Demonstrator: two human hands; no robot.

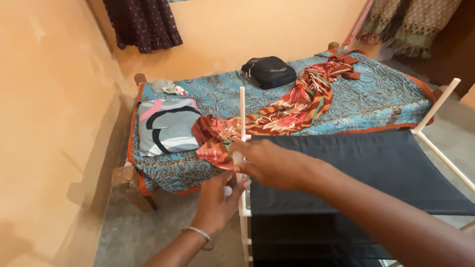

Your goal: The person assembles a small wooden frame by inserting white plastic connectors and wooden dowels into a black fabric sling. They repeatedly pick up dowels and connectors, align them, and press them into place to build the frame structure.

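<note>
A rack of thin white plastic tubes (242,116) with black fabric shelves (356,168) is shown beside the bed. The upright tube is gripped by the right hand (269,163); its lower joint is clasped by the left hand (217,200).

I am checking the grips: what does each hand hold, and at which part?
Both the right hand and left hand grip the white plastic upright tube, near the rack's corner joint.
</note>
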